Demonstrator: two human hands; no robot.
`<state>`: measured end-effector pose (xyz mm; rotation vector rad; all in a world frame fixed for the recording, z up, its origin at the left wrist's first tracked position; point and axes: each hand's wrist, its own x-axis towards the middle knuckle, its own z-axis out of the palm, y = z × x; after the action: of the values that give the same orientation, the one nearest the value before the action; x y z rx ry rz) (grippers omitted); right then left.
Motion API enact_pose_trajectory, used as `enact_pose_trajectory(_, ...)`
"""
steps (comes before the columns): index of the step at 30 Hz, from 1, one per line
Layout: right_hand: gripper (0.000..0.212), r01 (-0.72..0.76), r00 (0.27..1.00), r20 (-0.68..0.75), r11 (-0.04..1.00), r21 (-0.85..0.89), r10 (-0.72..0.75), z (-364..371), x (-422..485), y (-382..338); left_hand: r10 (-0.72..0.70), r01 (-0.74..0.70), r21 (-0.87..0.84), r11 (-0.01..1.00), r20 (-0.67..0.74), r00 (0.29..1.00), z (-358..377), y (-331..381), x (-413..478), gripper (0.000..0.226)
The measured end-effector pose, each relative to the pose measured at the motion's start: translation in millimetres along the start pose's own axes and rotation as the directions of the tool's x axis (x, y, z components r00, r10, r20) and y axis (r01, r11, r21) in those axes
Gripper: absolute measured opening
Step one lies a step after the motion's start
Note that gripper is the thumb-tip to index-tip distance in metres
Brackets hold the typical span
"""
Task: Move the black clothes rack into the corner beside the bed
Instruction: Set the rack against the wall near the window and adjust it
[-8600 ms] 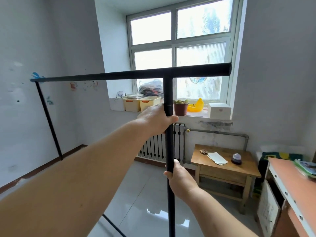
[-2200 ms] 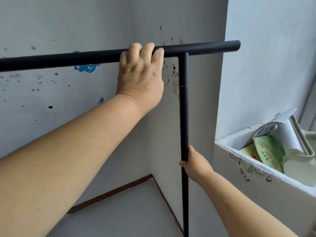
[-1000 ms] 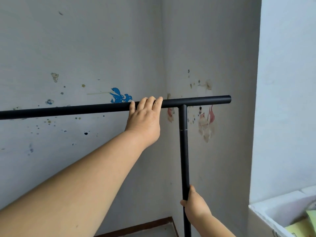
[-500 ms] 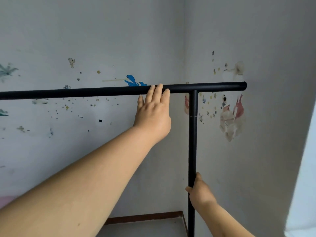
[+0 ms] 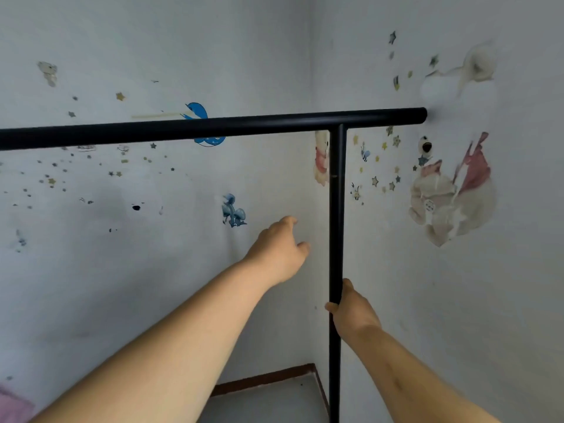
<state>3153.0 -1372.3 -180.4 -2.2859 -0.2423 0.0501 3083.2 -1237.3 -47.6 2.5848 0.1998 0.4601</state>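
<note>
The black clothes rack (image 5: pixel 213 127) stands in the room's corner. Its top bar runs across the view, and the right end reaches the right wall. Its right upright post (image 5: pixel 336 209) drops from the bar down past the bottom edge. My right hand (image 5: pixel 351 309) grips this post about halfway down. My left hand (image 5: pixel 279 250) hangs in the air below the bar and left of the post, fingers loosely apart, holding nothing. The rack's feet and left end are out of view.
Two white walls covered in cartoon stickers meet at the corner (image 5: pixel 311 209). A brown skirting board (image 5: pixel 265 380) and grey floor show at the bottom. A pink patch (image 5: pixel 13 407) lies at the lower left edge.
My left hand has let go of the top bar and dropped below it. The right hand keeps its grip on the post. The view has shifted slightly toward the corner.
</note>
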Motion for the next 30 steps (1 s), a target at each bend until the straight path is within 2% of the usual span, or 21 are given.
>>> enact_pose_trajectory(3,0.057,-0.030,0.999,0.039,0.999,-0.036,0.031,6,23,-2,0.019,-0.004,-0.180,0.984,0.081,0.997,17,-10,34,0.057)
enact_pose_trajectory(10,0.052,-0.022,1.000,-0.005,0.995,-0.100,0.022,22,77,-13,0.109,-0.010,-0.442,0.897,0.200,0.974,51,-13,88,0.050)
enact_pose_trajectory(16,0.034,0.002,1.000,-0.022,0.999,-0.035,-0.002,42,133,-16,0.124,0.002,-0.494,0.870,0.221,0.967,60,-36,132,0.056)
enact_pose_trajectory(21,0.038,0.062,0.997,0.039,0.997,0.046,-0.064,63,183,-15,0.089,0.034,-0.488,0.872,0.226,0.970,63,-51,178,0.055)
enact_pose_trajectory(30,0.030,0.135,0.990,0.045,0.990,0.047,-0.137,83,265,-32,0.031,0.078,-0.492,0.867,0.209,0.977,69,-74,245,0.057)
